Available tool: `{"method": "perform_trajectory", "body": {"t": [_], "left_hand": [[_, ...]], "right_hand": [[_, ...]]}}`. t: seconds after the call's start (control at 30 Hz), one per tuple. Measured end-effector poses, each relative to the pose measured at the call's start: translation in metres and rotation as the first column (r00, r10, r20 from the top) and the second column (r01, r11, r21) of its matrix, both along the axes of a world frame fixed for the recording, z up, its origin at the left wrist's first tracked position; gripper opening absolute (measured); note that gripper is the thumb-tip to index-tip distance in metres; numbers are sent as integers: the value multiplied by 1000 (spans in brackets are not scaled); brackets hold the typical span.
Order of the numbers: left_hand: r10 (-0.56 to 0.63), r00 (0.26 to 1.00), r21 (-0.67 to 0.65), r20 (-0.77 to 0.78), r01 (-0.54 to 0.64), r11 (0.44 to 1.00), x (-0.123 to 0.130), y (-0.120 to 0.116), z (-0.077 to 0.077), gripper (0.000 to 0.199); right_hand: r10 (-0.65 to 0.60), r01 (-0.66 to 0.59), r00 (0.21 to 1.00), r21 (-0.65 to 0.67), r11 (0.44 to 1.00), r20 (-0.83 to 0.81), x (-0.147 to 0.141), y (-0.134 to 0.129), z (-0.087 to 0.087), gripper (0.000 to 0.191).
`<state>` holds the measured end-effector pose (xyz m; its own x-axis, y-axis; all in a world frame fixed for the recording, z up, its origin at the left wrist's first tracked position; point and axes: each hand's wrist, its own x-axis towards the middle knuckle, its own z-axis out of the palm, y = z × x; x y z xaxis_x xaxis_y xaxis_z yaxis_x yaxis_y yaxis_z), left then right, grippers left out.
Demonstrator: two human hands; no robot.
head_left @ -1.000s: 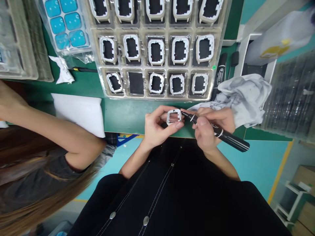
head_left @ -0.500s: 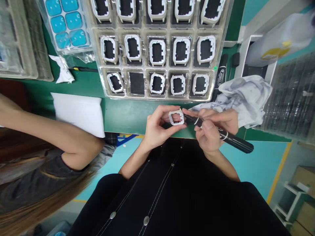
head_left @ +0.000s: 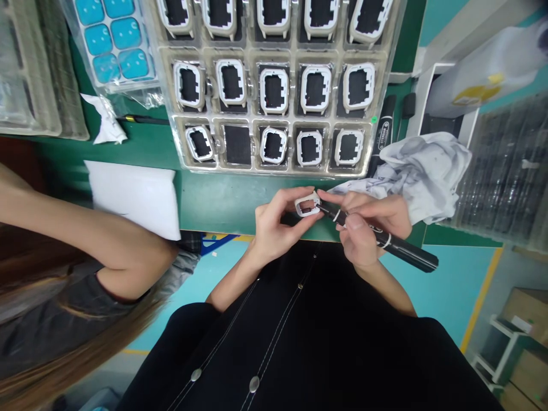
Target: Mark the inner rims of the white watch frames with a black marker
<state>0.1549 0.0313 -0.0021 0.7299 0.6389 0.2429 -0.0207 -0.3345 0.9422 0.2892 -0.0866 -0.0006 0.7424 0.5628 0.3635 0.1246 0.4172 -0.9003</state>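
Between its thumb and fingers, my left hand point(head_left: 276, 222) holds a small white frame point(head_left: 302, 205) by its edges, above the front of the green table. My right hand point(head_left: 370, 225) grips a black marker point(head_left: 405, 251) slantwise, its tip at the right side of the frame's opening. The right index fingertip is close to the frame's upper right corner. Beyond the hands lies a clear plastic tray point(head_left: 274, 171) with rows of similar white frames in its pockets; one front-row pocket shows only its dark bottom.
A crumpled cloth point(head_left: 428, 171) lies right of the tray, near another marker point(head_left: 385, 131) and a bottle point(head_left: 475, 85). On the left are a folded white cloth point(head_left: 132, 197), blue pieces in a bag point(head_left: 126, 33) and another person's arm point(head_left: 85, 228).
The frame has tilted in my left hand, and the marker's tip has moved left onto its right side. The other person's arm has shifted slightly left.
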Motion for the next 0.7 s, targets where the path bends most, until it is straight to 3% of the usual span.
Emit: {"method": "perform_trajectory", "body": {"t": [0.1, 0.2, 0.43, 0.7], "left_hand": [[-19, 1000, -59, 17, 20, 998, 0, -1, 0, 50], [-22, 1000, -104, -2, 21, 994, 0, -3, 2, 54], [43, 996, -56, -74, -48, 997, -1, -5, 4, 61], [53, 991, -56, -121, -60, 997, 0, -7, 3, 55]], "right_hand": [[-63, 64, 998, 26, 998, -22, 0, 6, 7, 12], [-26, 27, 999, 22, 999, -44, 0, 8, 9, 12], [-60, 58, 997, -30, 998, -45, -1, 7, 11, 15], [-102, 96, 991, -67, 993, -87, -3, 7, 11, 16]]}}
